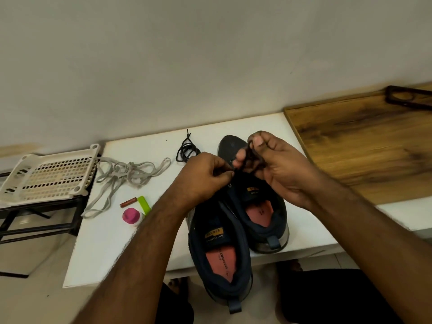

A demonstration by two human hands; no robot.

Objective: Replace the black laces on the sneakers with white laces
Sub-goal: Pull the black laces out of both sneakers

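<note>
- Sneakers – a dark navy pair with reddish insoles – stand side by side on the white table point(112, 242); the left sneaker point(219, 253) hangs its heel over the table's near edge, the right sneaker point(261, 213) sits further in, toe toward the wall.
- Left of the sneakers the tabletop has bare white room along the near edge; right of them a strip of white runs to the wooden board point(362, 141), whose edge lies just beside the right hand.
- Beyond the sneakers, near the wall, a loose black lace point(187, 148) lies coiled on the table, free of either shoe.
- Further left of the sneakers the white laces point(121, 176) lie in a slack tangle, one loop trailing to the table's left edge.
- Between those laces and the left sneaker lie a small reddish-brown battery point(128, 202), a green slip point(143, 205) and a pink-capped little bottle point(131, 215).
- Off the table's left edge, a white perforated plastic tray point(46, 176) rests on a black frame; what it holds cannot be told.
- Left hand point(205, 176) hovers over the right sneaker's tongue, fingertips pressed together – pinching a strand of black lace.
- Right hand point(275, 164) is raised above the same sneaker's toe, thumb up, fingers curled round a gathered bundle of black lace point(251, 157).
</note>
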